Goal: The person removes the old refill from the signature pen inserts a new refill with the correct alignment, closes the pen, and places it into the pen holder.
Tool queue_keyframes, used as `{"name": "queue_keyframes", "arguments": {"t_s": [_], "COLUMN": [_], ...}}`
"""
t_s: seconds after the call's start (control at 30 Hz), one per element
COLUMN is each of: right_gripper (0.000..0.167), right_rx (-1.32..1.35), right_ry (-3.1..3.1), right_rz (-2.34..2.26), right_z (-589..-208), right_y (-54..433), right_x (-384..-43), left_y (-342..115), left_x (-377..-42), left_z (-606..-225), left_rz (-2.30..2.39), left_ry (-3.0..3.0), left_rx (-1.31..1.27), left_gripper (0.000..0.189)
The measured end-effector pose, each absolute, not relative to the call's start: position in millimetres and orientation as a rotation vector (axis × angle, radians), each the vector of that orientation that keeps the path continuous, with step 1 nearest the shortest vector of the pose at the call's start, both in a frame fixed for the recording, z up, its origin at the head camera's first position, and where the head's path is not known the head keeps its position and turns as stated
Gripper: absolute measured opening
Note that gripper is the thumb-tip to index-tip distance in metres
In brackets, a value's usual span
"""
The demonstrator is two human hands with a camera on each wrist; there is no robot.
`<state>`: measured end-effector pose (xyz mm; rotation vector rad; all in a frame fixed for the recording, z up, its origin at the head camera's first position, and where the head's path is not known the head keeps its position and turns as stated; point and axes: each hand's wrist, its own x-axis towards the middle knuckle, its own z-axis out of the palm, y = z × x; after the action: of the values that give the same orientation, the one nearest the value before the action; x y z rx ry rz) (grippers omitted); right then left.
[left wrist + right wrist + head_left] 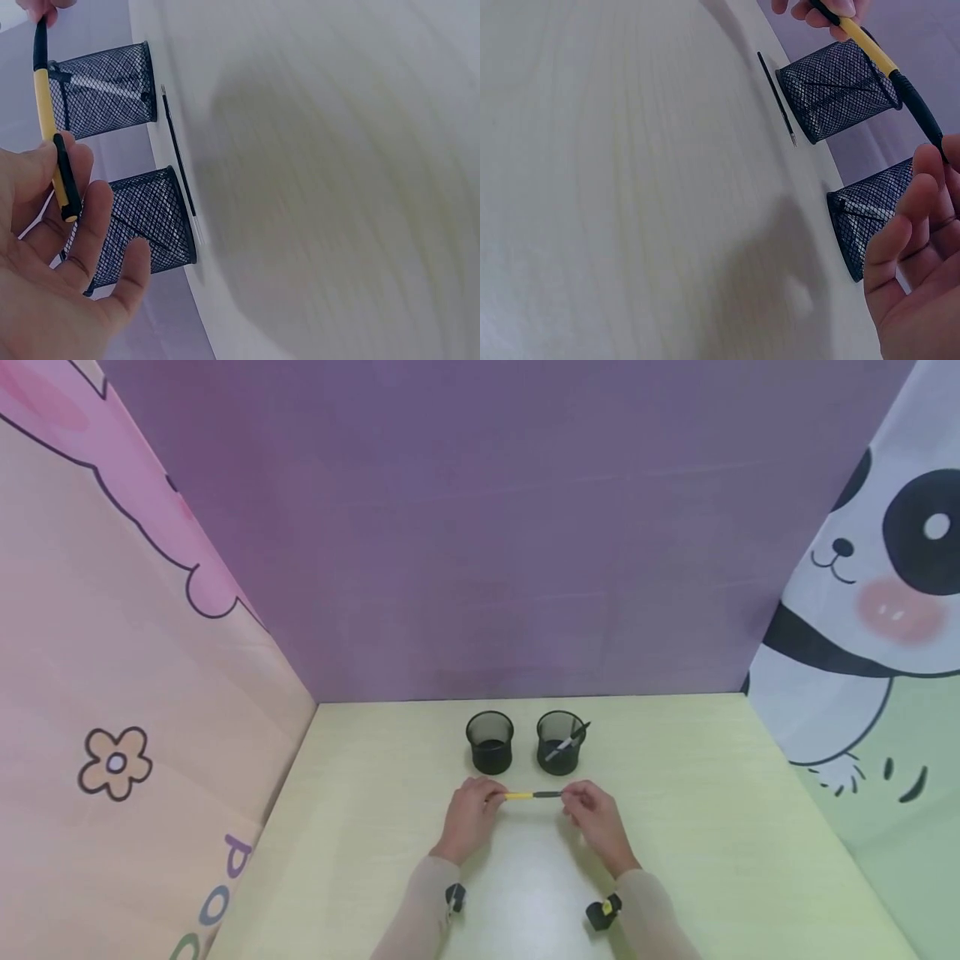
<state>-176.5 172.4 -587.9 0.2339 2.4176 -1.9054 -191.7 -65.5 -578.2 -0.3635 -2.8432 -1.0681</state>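
Note:
Between both hands a yellow pen [519,795] with a black grip and clip is held level, raised in front of two mesh cups. My left hand [468,817] pinches its yellow clip end between thumb and fingers, the other fingers spread loosely in the left wrist view. At the black end, the fingertips of my right hand [600,827] pinch the tip. Below it, a thin black rod with a pale end [178,150], looking like a pen refill, lies on the table close by the cups.
The left black mesh cup [491,762] and the right one [558,767] stand side by side beyond the hands. A white and black pen [564,745] leans in the right cup. A purple panel [517,568] rises at the table's [375,802] back edge, with printed panels at both sides.

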Motion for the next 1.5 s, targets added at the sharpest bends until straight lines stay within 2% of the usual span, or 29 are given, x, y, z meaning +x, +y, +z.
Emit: {"name": "queue_keyframes", "arguments": {"t_s": [0.5,1.5], "right_gripper": [0.018,0.051], "right_rx": [0.225,0.316], "right_ry": [2.473,2.487], "right_rz": [-1.817,-1.742], "right_z": [-586.4,-589.3], "right_y": [172.1,170.5], "right_x": [-178.0,-175.3], "left_y": [-66.3,-59.8], "left_x": [-190.4,-189.8], "left_z": [-575.0,-576.8], "left_rz": [-1.096,-1.089], "left_ry": [-2.845,-2.824], "left_rx": [-0.392,-0.464], "left_gripper": [0.012,0.013]}}
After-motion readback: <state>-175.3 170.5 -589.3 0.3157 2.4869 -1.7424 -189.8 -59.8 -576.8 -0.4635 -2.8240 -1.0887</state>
